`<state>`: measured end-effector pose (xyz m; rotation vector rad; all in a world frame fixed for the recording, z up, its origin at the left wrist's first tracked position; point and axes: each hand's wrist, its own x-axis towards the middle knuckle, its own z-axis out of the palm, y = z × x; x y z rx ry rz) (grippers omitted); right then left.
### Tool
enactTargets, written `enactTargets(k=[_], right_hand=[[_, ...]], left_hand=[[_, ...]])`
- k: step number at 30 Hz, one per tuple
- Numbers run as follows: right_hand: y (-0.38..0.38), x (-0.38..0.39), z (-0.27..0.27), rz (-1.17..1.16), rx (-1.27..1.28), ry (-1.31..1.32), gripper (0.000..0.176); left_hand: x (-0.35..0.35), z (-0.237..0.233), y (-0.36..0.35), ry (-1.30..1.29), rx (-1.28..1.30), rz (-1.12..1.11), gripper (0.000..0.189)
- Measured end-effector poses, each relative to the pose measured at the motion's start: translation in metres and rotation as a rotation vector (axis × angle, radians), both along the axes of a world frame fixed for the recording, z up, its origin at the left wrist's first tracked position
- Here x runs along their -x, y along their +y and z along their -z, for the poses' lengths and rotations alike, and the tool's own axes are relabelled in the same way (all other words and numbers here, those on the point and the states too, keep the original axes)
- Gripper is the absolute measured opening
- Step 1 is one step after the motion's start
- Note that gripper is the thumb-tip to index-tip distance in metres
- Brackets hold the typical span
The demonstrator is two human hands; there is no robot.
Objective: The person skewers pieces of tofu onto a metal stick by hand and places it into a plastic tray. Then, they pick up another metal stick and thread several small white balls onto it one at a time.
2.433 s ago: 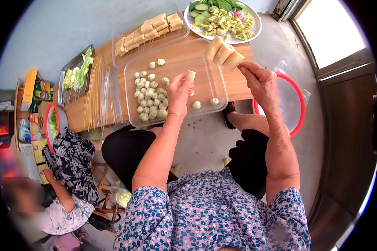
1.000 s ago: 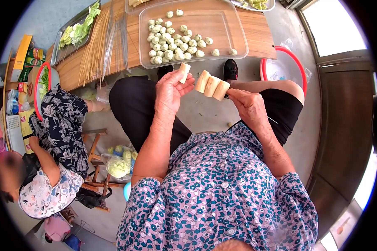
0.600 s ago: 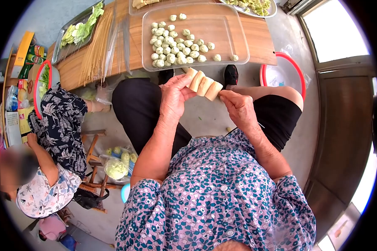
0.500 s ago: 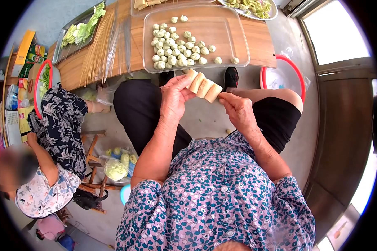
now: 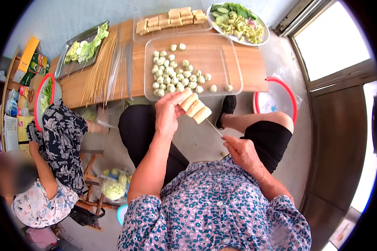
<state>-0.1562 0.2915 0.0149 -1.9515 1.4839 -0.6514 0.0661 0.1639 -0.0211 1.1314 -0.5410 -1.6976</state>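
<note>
My left hand point(image 5: 168, 112) is closed, its thumb and fingers pinching the upper end of a row of pale golden, tofu-like pieces point(image 5: 195, 108). The pieces sit side by side on a thin skewer point(image 5: 215, 128), in front of the table's near edge. My right hand point(image 5: 241, 153) is closed round the skewer's lower end, over my lap, with a bare length of skewer between it and the pieces. Just beyond my left hand, a clear plastic tray point(image 5: 232, 79) holds many pale green-speckled balls point(image 5: 171, 77).
More golden pieces point(image 5: 171, 19) fill a second tray behind. A plate of cut vegetables point(image 5: 243, 25) stands back right. Bamboo sticks point(image 5: 99, 62) and metal skewers point(image 5: 123, 62) lie left, near a metal tray point(image 5: 63, 69) of greens. A red-rimmed basin point(image 5: 295, 100) is right; another person point(image 5: 46, 196) sits left.
My right hand has drawn back down and right from the pieces, exposing the bare skewer. My left hand still holds the pieces. The view has shifted, showing more of the table's far side.
</note>
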Motion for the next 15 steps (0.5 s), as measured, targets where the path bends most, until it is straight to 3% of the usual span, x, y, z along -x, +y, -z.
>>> enactTargets(k=[6,8,11,13,15], right_hand=[[-0.017,-0.006,-0.017,0.125,0.091,-0.102,0.012],[-0.03,-0.007,-0.03,0.206,-0.019,-0.206,0.01],[-0.06,-0.004,-0.022,0.248,0.135,-0.299,0.01],[-0.088,-0.003,-0.039,0.342,-0.006,-0.315,0.012],[-0.126,-0.001,-0.031,0.262,0.436,-0.052,0.013]], left_hand=[[0.003,-0.018,-0.035,-0.048,0.089,0.175,0.028],[0.003,-0.023,-0.051,-0.035,0.118,0.191,0.029],[-0.004,-0.023,-0.075,-0.005,0.148,0.201,0.032],[-0.009,-0.021,-0.084,-0.059,0.136,0.142,0.031],[-0.011,-0.024,-0.086,-0.078,0.12,0.115,0.029]])
